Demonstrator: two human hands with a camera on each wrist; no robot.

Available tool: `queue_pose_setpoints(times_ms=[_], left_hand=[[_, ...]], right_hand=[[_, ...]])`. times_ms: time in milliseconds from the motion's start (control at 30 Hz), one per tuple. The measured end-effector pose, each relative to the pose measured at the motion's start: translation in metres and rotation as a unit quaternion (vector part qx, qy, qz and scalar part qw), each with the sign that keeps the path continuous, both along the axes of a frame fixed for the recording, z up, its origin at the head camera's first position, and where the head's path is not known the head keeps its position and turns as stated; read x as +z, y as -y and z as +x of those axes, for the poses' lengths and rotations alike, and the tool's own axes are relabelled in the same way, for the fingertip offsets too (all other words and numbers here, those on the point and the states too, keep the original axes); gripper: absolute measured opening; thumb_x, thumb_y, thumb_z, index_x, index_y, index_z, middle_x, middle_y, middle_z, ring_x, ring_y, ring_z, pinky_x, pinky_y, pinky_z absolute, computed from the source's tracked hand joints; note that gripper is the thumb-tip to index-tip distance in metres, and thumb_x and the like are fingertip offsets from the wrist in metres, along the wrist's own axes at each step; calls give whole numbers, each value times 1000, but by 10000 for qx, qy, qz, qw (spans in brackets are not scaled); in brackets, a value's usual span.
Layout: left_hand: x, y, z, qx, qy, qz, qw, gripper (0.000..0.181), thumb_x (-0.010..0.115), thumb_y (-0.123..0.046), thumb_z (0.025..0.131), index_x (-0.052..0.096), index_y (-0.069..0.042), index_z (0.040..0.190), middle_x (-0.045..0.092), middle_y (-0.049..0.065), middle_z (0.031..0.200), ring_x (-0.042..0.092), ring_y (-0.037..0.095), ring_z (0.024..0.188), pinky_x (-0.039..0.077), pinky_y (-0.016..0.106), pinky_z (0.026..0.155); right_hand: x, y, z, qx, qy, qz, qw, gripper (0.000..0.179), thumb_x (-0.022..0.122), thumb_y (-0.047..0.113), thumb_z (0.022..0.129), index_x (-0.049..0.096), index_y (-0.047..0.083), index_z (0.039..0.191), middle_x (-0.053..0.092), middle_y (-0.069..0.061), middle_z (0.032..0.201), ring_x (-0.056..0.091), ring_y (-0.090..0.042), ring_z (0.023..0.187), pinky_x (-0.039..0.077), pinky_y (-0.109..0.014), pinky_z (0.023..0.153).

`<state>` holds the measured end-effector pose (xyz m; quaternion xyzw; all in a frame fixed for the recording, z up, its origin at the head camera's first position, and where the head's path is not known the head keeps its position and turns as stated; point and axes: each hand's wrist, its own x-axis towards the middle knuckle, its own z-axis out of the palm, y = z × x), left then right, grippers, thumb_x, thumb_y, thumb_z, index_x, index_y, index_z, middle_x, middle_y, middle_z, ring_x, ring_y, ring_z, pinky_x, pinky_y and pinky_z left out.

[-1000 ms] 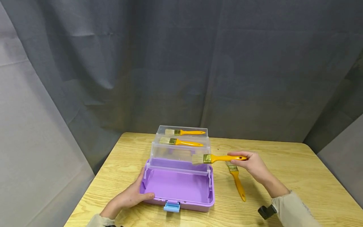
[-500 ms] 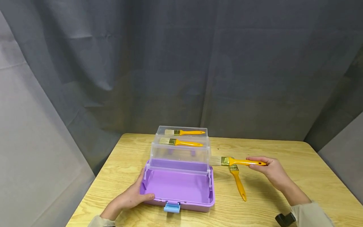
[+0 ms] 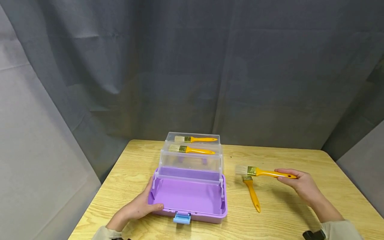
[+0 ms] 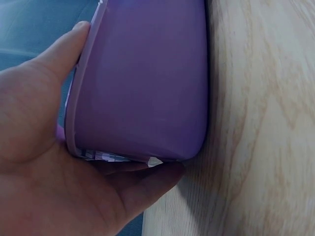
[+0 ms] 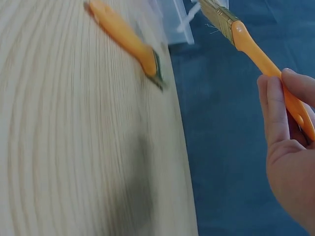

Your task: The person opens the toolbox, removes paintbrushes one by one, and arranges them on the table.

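Note:
My right hand (image 3: 305, 186) pinches the yellow handle end of a flat paintbrush (image 3: 270, 173) above the table, right of the box; its pale bristles point left. Beneath those bristles a second paintbrush (image 3: 253, 195) lies on the table, handle toward me. At the front left corner of a purple toolbox (image 3: 209, 218), my left hand (image 3: 136, 207) grips, thumb over the rim and fingers along the side, as the left wrist view shows on the box wall (image 4: 142, 78). Two more brushes, a rear one (image 3: 204, 139) and a nearer one (image 3: 199, 151), lie in the raised clear trays (image 3: 192, 161).
A light blue latch (image 3: 182, 218) hangs open at the box's front. The wooden table (image 3: 306, 160) extends to the right, with a dark grey curtain (image 3: 270, 83) behind it. A black wrist camera (image 3: 313, 235) sits by the right sleeve.
My right hand has carried its paintbrush rightward, from over the toolbox's right edge to above the loose brush and beyond. My left hand and the toolbox stay where they were.

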<state>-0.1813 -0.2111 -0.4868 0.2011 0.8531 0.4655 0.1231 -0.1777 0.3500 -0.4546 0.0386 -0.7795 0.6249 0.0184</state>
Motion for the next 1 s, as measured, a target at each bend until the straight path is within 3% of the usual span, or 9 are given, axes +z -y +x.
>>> queue_pose_setpoints(times_ms=[133,233,367,533,667,733,833,1000], left_hand=[[0,0,0,-6,-23,0,10000,113,74,-25,83,-16,-7,149,-6,24,154,7,43,138,8,57,109],[0,0,0,-14,-20,19,10000,113,74,-25,83,-16,-8,149,-7,24,154,7,43,139,8,57,109],[0,0,1,-14,-8,45,10000,113,74,-25,83,-16,-9,149,-6,24,154,7,43,138,8,58,109],[0,1,1,-92,-4,113,9999,113,74,-24,83,-17,-10,149,-7,24,154,6,43,139,8,59,109],[0,1,0,-138,9,204,9997,113,74,-22,83,-18,-10,149,-9,23,154,4,42,139,7,57,109],[1,1,0,-111,54,203,9997,113,74,-23,83,-18,-10,149,-10,23,154,4,41,139,6,57,110],[1,1,1,-62,116,191,9997,114,74,-24,83,-18,-9,149,-10,24,154,4,42,139,6,57,110],[1,0,1,-93,133,178,9997,114,74,-25,83,-18,-12,149,-10,22,154,3,41,139,6,57,110]], right_hand=[[-6,-18,2,99,36,-745,9972,28,63,1,89,67,1,117,68,12,104,62,-2,94,53,-19,77],[-10,-32,3,36,100,-921,9957,27,63,0,89,68,4,116,67,13,104,61,-1,94,52,-19,77],[-13,-48,5,-342,268,-469,9980,29,66,7,88,68,5,117,65,19,102,58,5,93,52,-18,76],[-20,-58,8,-941,424,780,9916,43,71,25,86,64,1,121,58,26,99,52,13,87,52,-17,72],[-27,-60,8,-1374,532,1914,9704,54,72,36,84,63,-3,120,66,3,106,48,13,82,51,-21,68],[-29,-60,8,-1449,675,2231,9616,56,72,37,83,63,-6,118,68,-10,107,52,8,79,52,-25,67],[-29,-60,6,-1400,984,2241,9594,55,73,34,83,63,-9,116,70,-13,98,64,-8,75,55,-32,68],[-26,-54,5,-1114,1557,1562,9690,47,75,17,82,59,-16,111,68,-8,85,68,-21,75,57,-34,67]])
